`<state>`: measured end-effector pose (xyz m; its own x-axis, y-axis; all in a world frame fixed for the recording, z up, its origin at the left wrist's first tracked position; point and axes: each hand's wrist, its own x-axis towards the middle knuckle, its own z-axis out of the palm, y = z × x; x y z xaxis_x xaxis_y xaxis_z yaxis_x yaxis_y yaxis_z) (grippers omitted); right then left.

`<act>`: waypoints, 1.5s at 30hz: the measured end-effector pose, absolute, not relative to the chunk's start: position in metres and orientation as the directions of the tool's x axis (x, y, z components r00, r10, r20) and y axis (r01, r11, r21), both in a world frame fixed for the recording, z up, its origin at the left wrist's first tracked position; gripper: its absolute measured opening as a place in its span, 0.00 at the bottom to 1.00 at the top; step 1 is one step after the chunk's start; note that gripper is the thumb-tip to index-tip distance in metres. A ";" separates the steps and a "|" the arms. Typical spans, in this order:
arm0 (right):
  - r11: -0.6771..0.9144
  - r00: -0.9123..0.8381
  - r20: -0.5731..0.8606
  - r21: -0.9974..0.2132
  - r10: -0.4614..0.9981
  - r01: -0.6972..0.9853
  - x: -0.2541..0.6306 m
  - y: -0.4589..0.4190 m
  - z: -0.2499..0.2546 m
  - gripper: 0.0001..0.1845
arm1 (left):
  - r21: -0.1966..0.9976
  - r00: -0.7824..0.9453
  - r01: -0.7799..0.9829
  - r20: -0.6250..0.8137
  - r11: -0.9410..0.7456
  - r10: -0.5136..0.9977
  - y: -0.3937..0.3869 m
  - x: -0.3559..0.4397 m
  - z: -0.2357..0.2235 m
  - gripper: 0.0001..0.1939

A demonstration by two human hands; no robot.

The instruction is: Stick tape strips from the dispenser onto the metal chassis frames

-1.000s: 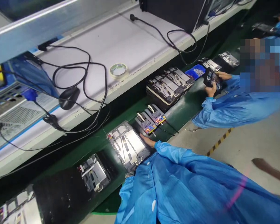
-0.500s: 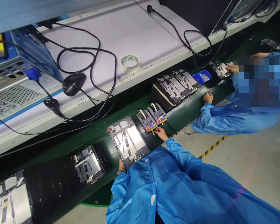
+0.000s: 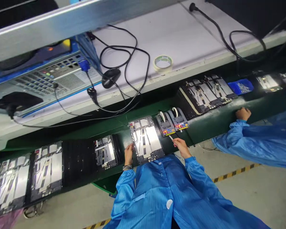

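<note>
An opened tablet (image 3: 146,141), its silver inside and dark ribbon cables facing up, lies on the bench before me. My left hand (image 3: 128,155) is closed at its left edge, fingertips on the rim. To the right of the tablet, my right hand (image 3: 181,147) pinches a short strip of white tape (image 3: 171,138) between thumb and finger. Just above that hand stands a grey tape dispenser (image 3: 166,124) with a white roll and lit red digits. A second tape dispenser (image 3: 177,119) sits against its right side, with a little white tape at its front.
More opened tablets, one a smaller-looking tablet (image 3: 105,152), lie leftward on the dark bench (image 3: 77,162). A stack of tablets (image 3: 206,94) and a blue tray (image 3: 241,86) of small parts stand right. A co-worker's hand (image 3: 243,114) rests nearby. Cables and a tape roll (image 3: 163,63) occupy the shelf.
My right hand has drawn back a little from the dispenser with the tape strip. My left hand now shows higher along the tablet's left edge. The view has swung left.
</note>
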<state>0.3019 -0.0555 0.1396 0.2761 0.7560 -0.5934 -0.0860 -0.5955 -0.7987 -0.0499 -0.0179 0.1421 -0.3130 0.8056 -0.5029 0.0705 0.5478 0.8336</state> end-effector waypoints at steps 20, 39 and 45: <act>-0.017 -0.552 -0.583 -0.697 0.597 0.717 0.151 0.144 0.291 0.06 | 0.969 -0.294 -0.040 -0.246 0.245 0.923 0.027 -0.037 0.212 0.20; 0.035 -0.585 -0.571 -0.698 0.576 0.715 0.152 0.147 0.285 0.04 | 0.965 -0.285 -0.018 -0.257 0.263 0.923 0.034 -0.032 0.213 0.20; 0.035 -0.563 -0.578 -0.679 0.590 0.734 0.150 0.144 0.289 0.05 | 0.957 -0.287 0.037 -0.266 0.288 0.920 0.034 -0.030 0.213 0.23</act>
